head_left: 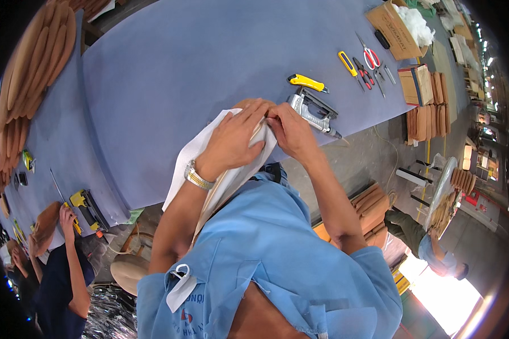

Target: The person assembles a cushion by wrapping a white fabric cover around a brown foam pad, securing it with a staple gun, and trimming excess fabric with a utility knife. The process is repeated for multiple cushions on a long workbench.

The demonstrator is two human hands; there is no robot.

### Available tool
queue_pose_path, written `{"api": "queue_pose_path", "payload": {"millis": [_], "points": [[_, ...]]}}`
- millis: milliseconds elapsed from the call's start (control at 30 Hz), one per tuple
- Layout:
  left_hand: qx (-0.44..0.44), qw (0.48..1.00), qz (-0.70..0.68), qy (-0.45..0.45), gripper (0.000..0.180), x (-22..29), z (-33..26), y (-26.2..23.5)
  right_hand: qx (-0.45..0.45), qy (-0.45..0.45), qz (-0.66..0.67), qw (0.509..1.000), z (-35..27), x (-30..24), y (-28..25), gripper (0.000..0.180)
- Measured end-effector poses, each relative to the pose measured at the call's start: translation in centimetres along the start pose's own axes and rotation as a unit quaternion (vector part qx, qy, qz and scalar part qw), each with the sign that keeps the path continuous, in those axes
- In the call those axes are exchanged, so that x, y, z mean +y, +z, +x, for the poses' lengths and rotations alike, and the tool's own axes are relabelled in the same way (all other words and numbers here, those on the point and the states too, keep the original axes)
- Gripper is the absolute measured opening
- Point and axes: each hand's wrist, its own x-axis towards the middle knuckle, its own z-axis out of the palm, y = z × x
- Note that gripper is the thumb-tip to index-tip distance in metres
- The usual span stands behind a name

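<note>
A long padded piece [189, 155] with white cloth on its near side and a bit of brown covering at its far end leans between my body and the table. My left hand [234, 138] lies over it, fingers curved across its top and thumb apart, gripping it. At the piece's right edge my right hand [291, 129] is closed, thumb and fingertips pinching the edge of the covering. Just beyond my right hand, a silver staple gun [314, 111] with a hose fitting rests on the table. Behind it is a yellow utility knife [308, 83].
The blue-grey table [169, 73] holds a screwdriver [348, 63], pliers [363, 73] and red-handled scissors [371, 58] at far right, near a cardboard box [393, 34]. Brown padded pieces [39, 62] are stacked at left. A co-worker's arm [76, 265] is at lower left.
</note>
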Motion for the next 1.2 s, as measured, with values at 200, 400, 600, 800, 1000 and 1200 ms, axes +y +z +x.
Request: {"api": "queue_pose_path", "payload": {"millis": [200,400,600,800,1000,1200], "points": [[-0.018,0.999,0.034,-0.026,0.076,0.4,-0.1,1.1,0.076,0.033,0.07,0.994,-1.9,1.7,1.9,0.011],[-0.008,0.999,0.034,-0.03,0.069,-0.6,0.1,1.9,0.083,0.104,0.121,0.984,-2.0,1.2,2.1,0.01],[0.012,0.999,0.048,-0.017,0.067,-0.8,0.0,2.0,0.079,0.12,0.082,0.986,-1.1,-0.8,0.7,0.012],[0.012,0.999,0.037,-0.022,0.071,-0.6,0.0,1.9,0.025,0.183,0.018,0.983,-0.4,-2.1,0.2,0.035],[0.027,0.999,0.021,-0.007,0.074,-0.9,-0.1,2.2,0.035,0.265,0.055,0.962,-0.7,-1.7,1.8,0.046],[0.045,0.999,0.016,-0.007,0.064,-1.1,-0.4,2.5,0.076,0.243,0.044,0.966,-0.6,-1.6,2.5,0.039]]}}
